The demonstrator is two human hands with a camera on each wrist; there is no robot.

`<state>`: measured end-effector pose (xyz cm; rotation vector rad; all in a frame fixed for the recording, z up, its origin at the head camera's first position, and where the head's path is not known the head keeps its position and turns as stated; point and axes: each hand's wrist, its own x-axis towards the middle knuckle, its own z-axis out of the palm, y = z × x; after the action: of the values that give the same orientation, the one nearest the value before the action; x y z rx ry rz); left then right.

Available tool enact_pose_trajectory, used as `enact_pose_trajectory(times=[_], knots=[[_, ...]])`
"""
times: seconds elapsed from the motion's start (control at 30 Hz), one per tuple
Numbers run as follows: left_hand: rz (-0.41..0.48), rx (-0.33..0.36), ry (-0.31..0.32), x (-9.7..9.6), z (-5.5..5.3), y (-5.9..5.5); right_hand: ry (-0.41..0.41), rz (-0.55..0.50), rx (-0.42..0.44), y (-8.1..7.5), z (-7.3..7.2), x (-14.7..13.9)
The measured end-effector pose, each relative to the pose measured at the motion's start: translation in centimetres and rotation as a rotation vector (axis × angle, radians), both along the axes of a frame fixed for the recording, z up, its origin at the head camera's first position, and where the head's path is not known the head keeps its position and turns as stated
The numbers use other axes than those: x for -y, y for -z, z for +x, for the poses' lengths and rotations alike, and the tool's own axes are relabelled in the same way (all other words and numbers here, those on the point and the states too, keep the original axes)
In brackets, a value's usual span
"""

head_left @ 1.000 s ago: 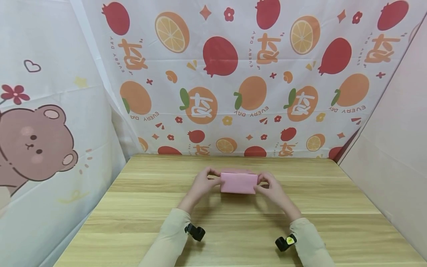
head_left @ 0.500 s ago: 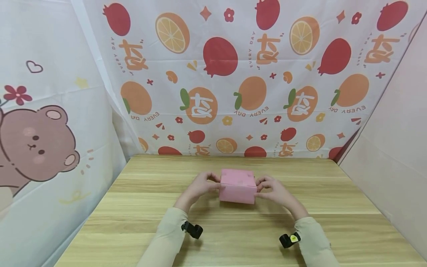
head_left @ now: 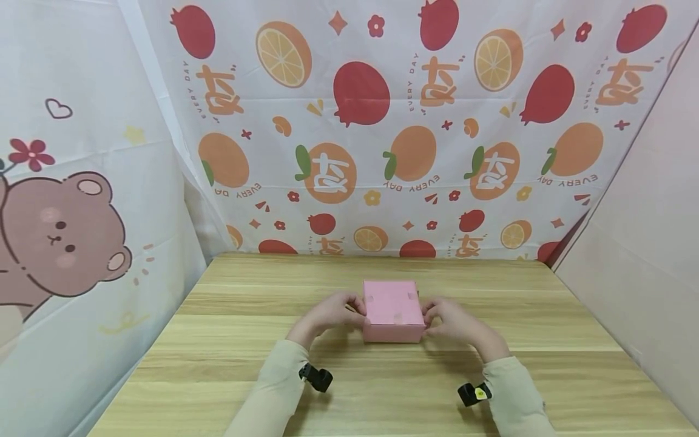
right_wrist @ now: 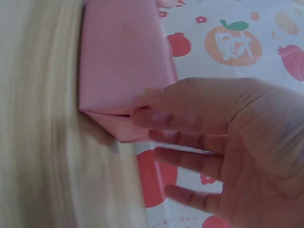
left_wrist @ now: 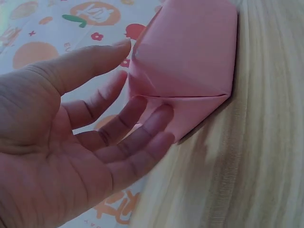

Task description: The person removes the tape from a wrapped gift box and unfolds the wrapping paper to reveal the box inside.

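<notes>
A pink paper-wrapped box point(head_left: 393, 303) sits on the wooden table, its lid side facing up with small tape patches on it. My left hand point(head_left: 340, 311) is at the box's left end. In the left wrist view, the fingers of the left hand point(left_wrist: 85, 128) are loosely bent beside the folded end flap, with the thumb near the box's edge. At the opposite end is my right hand point(head_left: 449, 323). The right wrist view has the thumb and index finger of the right hand point(right_wrist: 223, 133) pinching the box's corner, its other fingers extended.
The wooden table point(head_left: 262, 285) runs back to a fruit-print cloth point(head_left: 382, 139). A bear-print cloth point(head_left: 136, 218) hangs at the left and a plain pale one point(head_left: 644, 243) at the right. A small black camera sits on each wrist.
The box has come toward me and tipped from showing mostly its front face to lying with its top in view. Both hands have moved with it and stay at its two ends.
</notes>
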<state>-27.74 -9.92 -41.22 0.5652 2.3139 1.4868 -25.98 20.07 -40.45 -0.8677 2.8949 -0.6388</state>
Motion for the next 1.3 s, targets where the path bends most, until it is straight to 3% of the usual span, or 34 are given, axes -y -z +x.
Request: enact_pose_trajectory(times=[0.2,0.33,0.6,0.83,1.07,1.3], knots=[[-0.09,-0.053,-0.093,0.1,-0.1,-0.5,0.035,-0.005,0.032,-1.1,0.4,-0.4],[-0.185,-0.161,-0.184,-0.2,0.1,-1.2,0.108,-0.032,-0.011,-1.6,0.3,-0.5],[-0.437,-0.376,-0.201,-1.7,0.7,-1.3,0.254,-0.121,-0.112,-2.1,-0.7,1.0],[-0.595,-0.4,-0.256,-2.5,1.4,-0.8,0.383,-0.135,-0.173,-1.2,-2.0,3.4],[-0.664,-0.491,-0.239,-2.7,1.2,0.0,0.455,-0.063,-0.255,0.5,-2.6,4.9],[-0.68,-0.447,-0.22,-2.7,1.2,0.1,0.49,-0.05,-0.305,1.4,-2.7,5.5]])
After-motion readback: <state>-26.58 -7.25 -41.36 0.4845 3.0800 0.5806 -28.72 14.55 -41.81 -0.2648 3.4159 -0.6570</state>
